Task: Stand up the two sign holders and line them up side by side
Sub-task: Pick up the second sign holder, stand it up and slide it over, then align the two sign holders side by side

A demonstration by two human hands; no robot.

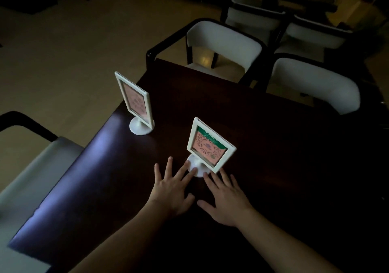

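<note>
Both white plastic sign holders stand upright, the far one (134,102) left of centre, so lining-up is in hand: left hand (170,190) and right hand (226,199), fingers spread, touch the near holder's round base (196,166), which likely needs sliding up-left.

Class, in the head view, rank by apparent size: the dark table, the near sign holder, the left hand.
1. dark table
2 and 3. left hand and near sign holder: look alike, unranked.

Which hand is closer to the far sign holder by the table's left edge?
Left. The left hand lies flat on the table, on the far sign holder's side; the right hand lies further right. Both sit at the near sign holder's base.
</note>
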